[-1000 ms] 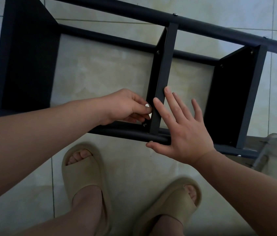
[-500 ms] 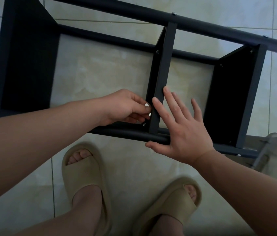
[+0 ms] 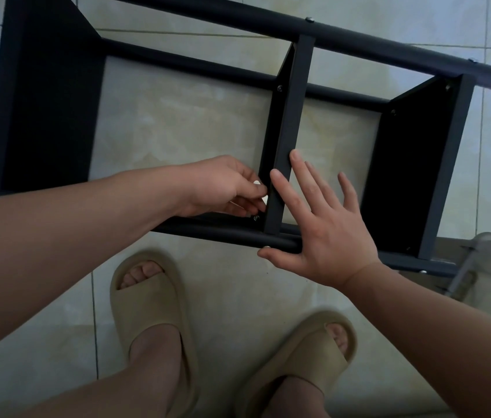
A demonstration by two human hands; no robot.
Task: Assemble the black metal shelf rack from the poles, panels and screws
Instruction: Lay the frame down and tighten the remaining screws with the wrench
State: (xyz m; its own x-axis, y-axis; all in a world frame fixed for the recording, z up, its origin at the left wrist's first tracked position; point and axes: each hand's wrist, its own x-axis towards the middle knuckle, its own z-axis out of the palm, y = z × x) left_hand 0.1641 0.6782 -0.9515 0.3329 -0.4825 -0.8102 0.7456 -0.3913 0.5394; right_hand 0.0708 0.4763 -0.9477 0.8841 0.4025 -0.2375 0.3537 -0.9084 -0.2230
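Now the left grip [image 3: 223,188] has its fingers curled together against the left face of the middle panel [image 3: 294,116], near its lower end; if they pinch something, I cannot tell. At its 3 o'clock the right grip [image 3: 328,233] is spread apart and flat, two fingers on the panel edge, thumb under the near pole [image 3: 208,232]. The rack [image 3: 48,116] lies on its side on the floor [image 3: 178,122], filling 9 to 3 o'clock. Beige slippers [image 3: 147,297] stand at 6 o'clock.
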